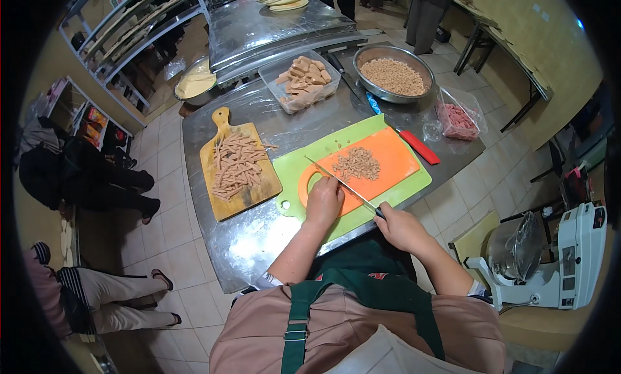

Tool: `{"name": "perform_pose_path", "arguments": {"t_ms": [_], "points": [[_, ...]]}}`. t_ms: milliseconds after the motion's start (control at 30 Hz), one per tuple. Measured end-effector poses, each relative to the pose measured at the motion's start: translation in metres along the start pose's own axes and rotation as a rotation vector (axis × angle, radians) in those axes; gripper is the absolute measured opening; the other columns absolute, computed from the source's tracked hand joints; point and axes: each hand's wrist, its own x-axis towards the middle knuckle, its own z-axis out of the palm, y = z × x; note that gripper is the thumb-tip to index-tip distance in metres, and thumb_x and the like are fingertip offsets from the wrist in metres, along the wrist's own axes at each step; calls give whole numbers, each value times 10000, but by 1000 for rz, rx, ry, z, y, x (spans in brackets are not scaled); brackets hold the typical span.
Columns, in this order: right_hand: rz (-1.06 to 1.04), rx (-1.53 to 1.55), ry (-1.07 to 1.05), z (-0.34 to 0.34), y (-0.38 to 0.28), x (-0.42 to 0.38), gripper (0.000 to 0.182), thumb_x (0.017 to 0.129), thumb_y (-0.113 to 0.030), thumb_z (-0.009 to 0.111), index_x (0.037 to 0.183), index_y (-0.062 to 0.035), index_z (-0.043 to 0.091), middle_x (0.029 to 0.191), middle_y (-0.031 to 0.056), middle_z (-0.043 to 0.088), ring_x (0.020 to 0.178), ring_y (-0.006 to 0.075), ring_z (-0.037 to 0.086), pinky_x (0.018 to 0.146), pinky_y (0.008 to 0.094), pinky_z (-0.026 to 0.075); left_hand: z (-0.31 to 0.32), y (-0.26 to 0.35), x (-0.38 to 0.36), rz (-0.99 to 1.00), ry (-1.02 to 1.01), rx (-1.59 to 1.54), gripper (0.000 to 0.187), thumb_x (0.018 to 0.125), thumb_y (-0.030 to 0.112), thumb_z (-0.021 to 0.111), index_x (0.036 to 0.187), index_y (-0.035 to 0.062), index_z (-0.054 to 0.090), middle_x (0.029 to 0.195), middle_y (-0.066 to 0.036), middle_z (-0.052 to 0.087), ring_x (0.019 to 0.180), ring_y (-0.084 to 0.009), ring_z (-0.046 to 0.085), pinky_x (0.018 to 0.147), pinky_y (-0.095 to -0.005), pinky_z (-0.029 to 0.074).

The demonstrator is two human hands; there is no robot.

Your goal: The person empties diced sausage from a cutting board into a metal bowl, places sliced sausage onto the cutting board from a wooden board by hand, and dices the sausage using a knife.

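Note:
My right hand point(400, 229) is wrapped around the dark handle of a knife point(346, 186). The long, thin blade points up and left across an orange cutting board point(404, 155). My left hand point(323, 201) rests at the board's ring handle, its fingers bent and pressed together right beside the blade; whatever they hold, if anything, is hidden. A heap of small diced brown pieces, like chopped sausage point(357, 164), lies beyond the blade. Beneath the orange board is a larger green cutting board point(294, 164). On the left, a wooden board point(255, 196) bears many sausage strips point(238, 160).
A clear tub point(299, 106) of brown chunks, a steel bowl point(367, 93) of diced pieces and a tub of pink minced meat point(459, 120) stand farther back. A red-handled knife point(420, 148) lies right of the boards. A stand mixer point(579, 257) is at right; two people are at left.

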Motion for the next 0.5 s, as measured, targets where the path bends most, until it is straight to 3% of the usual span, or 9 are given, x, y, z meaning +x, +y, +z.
{"name": "perform_pose_path", "arguments": {"t_ms": [267, 333, 467, 500], "points": [[6, -51, -47, 6, 5, 1, 289, 920, -272, 430, 993, 8, 432, 825, 264, 604, 800, 434, 585, 715, 515, 450, -6, 4, 1, -15, -16, -44, 72, 712, 26, 601, 750, -14, 555, 718, -181, 556, 690, -356, 561, 637, -442, 459], [-6, 41, 40, 25, 10, 12, 310, 916, -284, 441, 987, 17, 440, 823, 277, 598, 809, 443, 579, 720, 513, 446, -8, 4, 1, -23, -30, -39, 69, 709, 23, 601, 745, -15, 555, 717, -182, 557, 688, -357, 561, 634, -443, 459], [-60, 239, -38, 20, 25, 30, 323, 909, -297, 452, 981, 18, 446, 872, 296, 584, 862, 457, 558, 738, 492, 439, -1, 1, 3, -23, -38, -34, 64, 701, 17, 599, 722, -15, 548, 717, -185, 557, 690, -359, 561, 623, -443, 459], [-50, 243, -57, 17, 30, 32, 329, 911, -292, 448, 1037, 12, 454, 915, 297, 585, 886, 455, 557, 761, 478, 441, 2, 0, 6, -25, -48, -32, 64, 701, 17, 599, 722, -15, 548, 717, -185, 557, 690, -359, 561, 623, -443, 459]]}}
